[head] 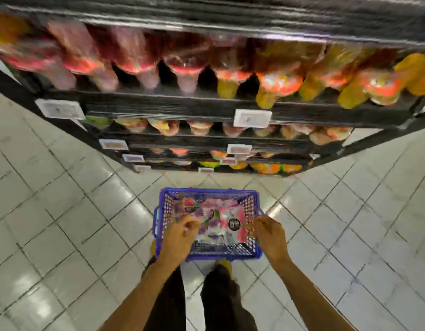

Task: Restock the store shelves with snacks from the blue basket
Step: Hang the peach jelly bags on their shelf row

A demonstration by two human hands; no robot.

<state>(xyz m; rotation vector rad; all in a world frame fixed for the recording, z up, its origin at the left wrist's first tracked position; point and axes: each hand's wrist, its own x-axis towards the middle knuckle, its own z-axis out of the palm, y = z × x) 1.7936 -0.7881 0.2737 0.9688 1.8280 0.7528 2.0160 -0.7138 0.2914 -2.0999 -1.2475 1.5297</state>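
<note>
Reaching down over the blue basket [230, 254], the person's left hand [180, 235] and right hand [266, 232] sit at its left and right sides, with the snack packets [221, 220] lying inside between them. Both hands' fingers curl downward, but blur hides whether either holds a packet or the rim. The basket rests on the tiled floor [63, 211], near the stocked shelves [182, 103].

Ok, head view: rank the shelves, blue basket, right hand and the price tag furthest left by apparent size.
1. Shelves, spanning the whole upper frame.
2. Basket.
3. Right hand; it is nearer the camera than the basket, which inflates it.
4. Price tag, smallest, though blurred.
</note>
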